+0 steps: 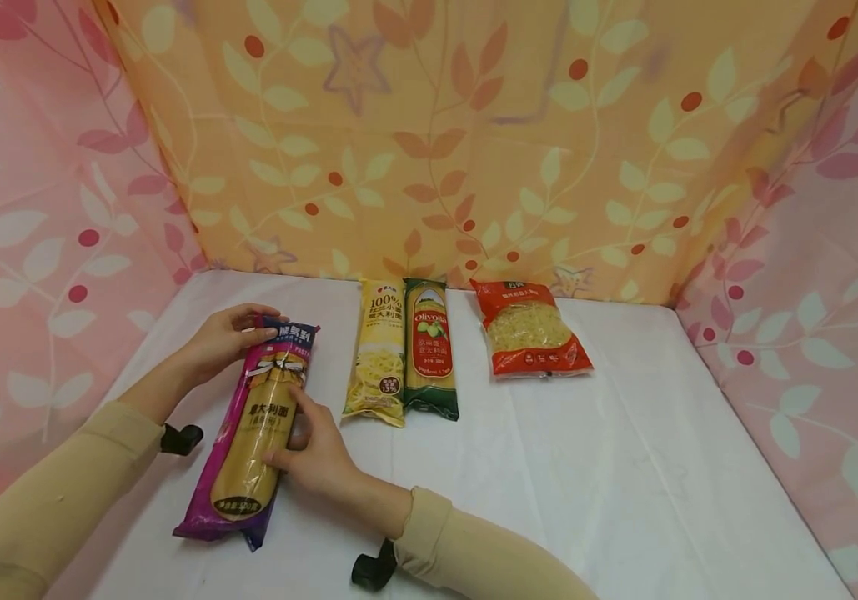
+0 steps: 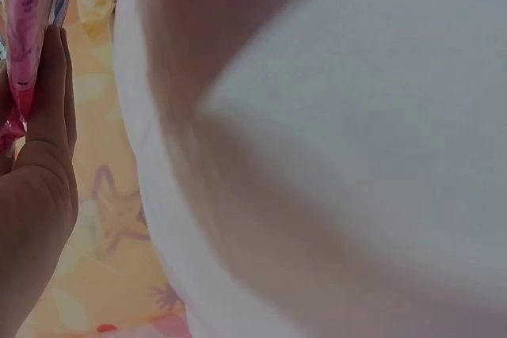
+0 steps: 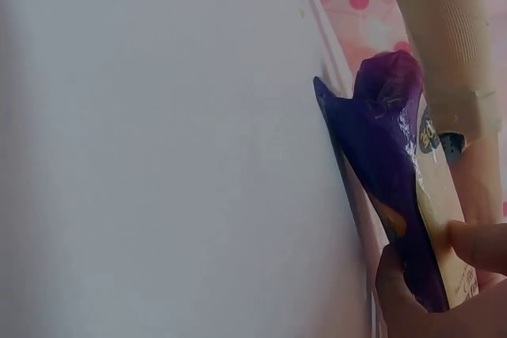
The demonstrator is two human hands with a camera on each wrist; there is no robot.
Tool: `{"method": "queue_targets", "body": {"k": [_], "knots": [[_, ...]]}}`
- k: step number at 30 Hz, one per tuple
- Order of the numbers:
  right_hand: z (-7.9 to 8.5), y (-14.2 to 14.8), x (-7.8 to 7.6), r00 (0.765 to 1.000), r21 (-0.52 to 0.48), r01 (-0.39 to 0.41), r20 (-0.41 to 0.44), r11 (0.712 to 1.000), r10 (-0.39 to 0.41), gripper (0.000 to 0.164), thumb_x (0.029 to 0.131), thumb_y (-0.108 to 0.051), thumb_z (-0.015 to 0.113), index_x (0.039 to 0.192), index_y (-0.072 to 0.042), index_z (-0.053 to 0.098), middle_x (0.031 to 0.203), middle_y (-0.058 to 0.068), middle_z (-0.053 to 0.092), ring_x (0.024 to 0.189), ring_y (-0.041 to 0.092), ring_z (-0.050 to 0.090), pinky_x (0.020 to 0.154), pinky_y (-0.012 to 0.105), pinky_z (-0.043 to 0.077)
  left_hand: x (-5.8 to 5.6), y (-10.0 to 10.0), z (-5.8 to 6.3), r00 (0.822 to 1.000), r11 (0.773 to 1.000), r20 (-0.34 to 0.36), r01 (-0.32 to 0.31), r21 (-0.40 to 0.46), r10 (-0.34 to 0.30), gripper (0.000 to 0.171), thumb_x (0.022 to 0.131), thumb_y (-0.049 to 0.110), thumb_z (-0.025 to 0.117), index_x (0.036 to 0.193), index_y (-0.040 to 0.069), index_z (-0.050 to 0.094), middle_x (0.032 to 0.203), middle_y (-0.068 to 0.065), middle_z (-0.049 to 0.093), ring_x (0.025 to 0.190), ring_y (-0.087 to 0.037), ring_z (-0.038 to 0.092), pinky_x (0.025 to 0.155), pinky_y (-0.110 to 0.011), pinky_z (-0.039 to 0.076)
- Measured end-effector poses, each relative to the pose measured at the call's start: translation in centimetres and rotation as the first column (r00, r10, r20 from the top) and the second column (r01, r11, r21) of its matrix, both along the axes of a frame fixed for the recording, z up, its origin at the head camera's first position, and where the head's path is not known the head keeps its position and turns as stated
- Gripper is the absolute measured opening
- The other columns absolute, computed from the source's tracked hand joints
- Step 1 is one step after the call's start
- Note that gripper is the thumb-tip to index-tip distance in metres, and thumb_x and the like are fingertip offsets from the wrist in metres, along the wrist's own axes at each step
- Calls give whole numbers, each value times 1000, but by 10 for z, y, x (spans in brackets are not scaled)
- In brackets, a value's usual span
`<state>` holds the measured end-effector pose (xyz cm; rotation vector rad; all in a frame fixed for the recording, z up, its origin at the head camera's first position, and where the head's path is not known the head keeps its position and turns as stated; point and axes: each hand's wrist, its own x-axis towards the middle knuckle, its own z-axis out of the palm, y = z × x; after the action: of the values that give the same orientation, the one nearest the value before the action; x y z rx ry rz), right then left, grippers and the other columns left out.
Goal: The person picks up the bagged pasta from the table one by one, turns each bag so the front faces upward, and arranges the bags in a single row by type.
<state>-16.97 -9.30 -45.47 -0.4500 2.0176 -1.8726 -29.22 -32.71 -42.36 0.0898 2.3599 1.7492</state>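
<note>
A long purple and blue pasta packet (image 1: 262, 433) with a see-through front lies slanted at the left of the table. Its top end is held by my left hand (image 1: 222, 340), thumb across the dark header. In the left wrist view, that hand (image 2: 40, 172) has its fingers along the packet's pink edge (image 2: 25, 21). My right hand (image 1: 322, 450) grips the packet's right side around the middle. The right wrist view shows the thumb on the front and fingers curled at the side of the packet (image 3: 380, 148).
At the table's back stand out a yellow noodle packet (image 1: 378, 350) and a green spaghetti packet (image 1: 430, 392), lying side by side. Right of them lies a red bag of pasta (image 1: 529, 329). Patterned cloth walls (image 1: 429, 167) enclose the white table (image 1: 624, 467) at the back and sides.
</note>
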Motion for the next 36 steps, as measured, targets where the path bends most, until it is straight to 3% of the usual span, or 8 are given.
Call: {"method": "queue_targets", "body": {"k": [3, 9, 13, 17, 21, 26, 30, 36], "knots": [[2, 0, -9, 998, 58, 51, -32, 997, -50, 90, 84, 1, 82, 162, -17, 39, 137, 7, 47, 96, 7, 53, 81, 18, 51, -7, 3, 1, 1000, 1000, -9, -17, 24, 17, 57, 105, 24, 66, 151, -1, 43, 133, -1, 58, 106, -8, 62, 86, -24, 58], [12, 0, -34, 994, 117, 90, -65, 989, -82, 93, 83, 8, 75, 164, -11, 33, 149, 16, 43, 96, 12, 59, 83, 22, 55, -29, 10, 3, 998, 996, -29, -50, 73, 52, 51, 105, 23, 64, 151, 8, 47, 128, -5, 60, 100, -6, 63, 84, -21, 57], [20, 0, -51, 987, 203, 140, -108, 969, -120, 93, 81, 11, 74, 163, -10, 35, 151, 18, 44, 104, 19, 60, 87, 25, 55, -47, 16, 5, 997, 991, -12, -72, 114, 74, 59, 106, 21, 64, 159, 12, 41, 139, -14, 58, 102, -5, 61, 84, -19, 56], [25, 2, -67, 981, 261, 167, -139, 951, -134, 93, 81, 10, 73, 163, -11, 34, 152, 16, 43, 114, 22, 58, 92, 25, 52, -66, 22, 7, 996, 991, 16, -91, 102, 89, 69, 107, 21, 61, 165, 9, 28, 164, -26, 30, 110, -9, 57, 84, -17, 54], [29, 8, -87, 978, 294, 162, -173, 942, -114, 91, 83, 9, 73, 163, -9, 33, 153, 17, 42, 127, 25, 53, 100, 27, 48, -83, 27, 8, 995, 994, 53, -82, 74, 79, 73, 108, 23, 58, 167, 8, 18, 169, -23, 22, 125, -22, 54, 94, -26, 55], [28, 13, -111, 971, 368, 176, -220, 913, -99, 89, 85, 4, 77, 163, -8, 34, 154, 18, 45, 131, 28, 53, 102, 29, 50, -99, 36, 5, 999, 996, 35, -40, 76, 37, 80, 107, 12, 58, 166, 1, 6, 169, -26, 16, 148, -39, 36, 108, -38, 49], [26, 16, -129, 967, 429, 186, -241, 884, -86, 89, 87, 1, 79, 163, -7, 34, 154, 19, 47, 132, 28, 53, 103, 30, 49, -106, 47, 7, 999, 998, 0, -42, 36, 42, 85, 103, 6, 62, 166, 0, 5, 164, -34, 23, 148, -46, 35, 111, -44, 47], [24, 19, -144, 966, 506, 174, -256, 845, -46, 86, 90, -7, 79, 162, -4, 33, 158, 18, 46, 141, 27, 48, 113, 32, 43, -113, 56, 6, 999, 998, -9, -34, 47, 34, 89, 101, 2, 64, 166, 2, 3, 165, -35, 20, 151, -47, 29, 118, -58, 34]]}}
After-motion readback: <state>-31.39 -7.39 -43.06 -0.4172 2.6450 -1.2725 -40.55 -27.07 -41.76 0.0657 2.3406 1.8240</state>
